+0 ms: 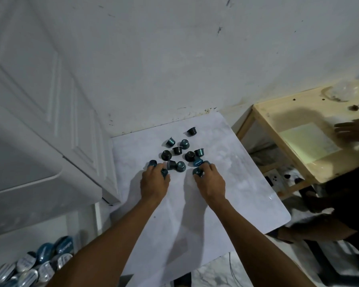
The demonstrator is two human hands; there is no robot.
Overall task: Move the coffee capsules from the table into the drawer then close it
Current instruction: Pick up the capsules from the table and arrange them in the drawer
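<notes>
— Both hands work the pile at once in the head view; the left hand (153, 183) has its fingers curled shut around a teal capsule (164, 172), with another capsule (152, 163) just at its fingertips; the right hand (210, 182) is likewise closed over a cluster of capsules (198, 171).

— How should the gathering go?

— Take a few per fist and no more, I'd say; the capsules are small and smooth and would likely slip out of a crowded grip; the loose capsules (177, 150) left on the white table (247, 183) lie every way up, one stray (192, 131) well apart toward the wall.

— And the drawer?

— Bottom left, the drawer (35, 264) seems open and already holds foil-topped capsules, though it is dim and half cut off, so I can't swear to its edges; the forearms cross above it.

— Anything in the way?

— A white panelled door (39, 96) stands beside the table; another person's hand (352, 129) rests on the wooden side table (282, 112), well clear of the path.
</notes>
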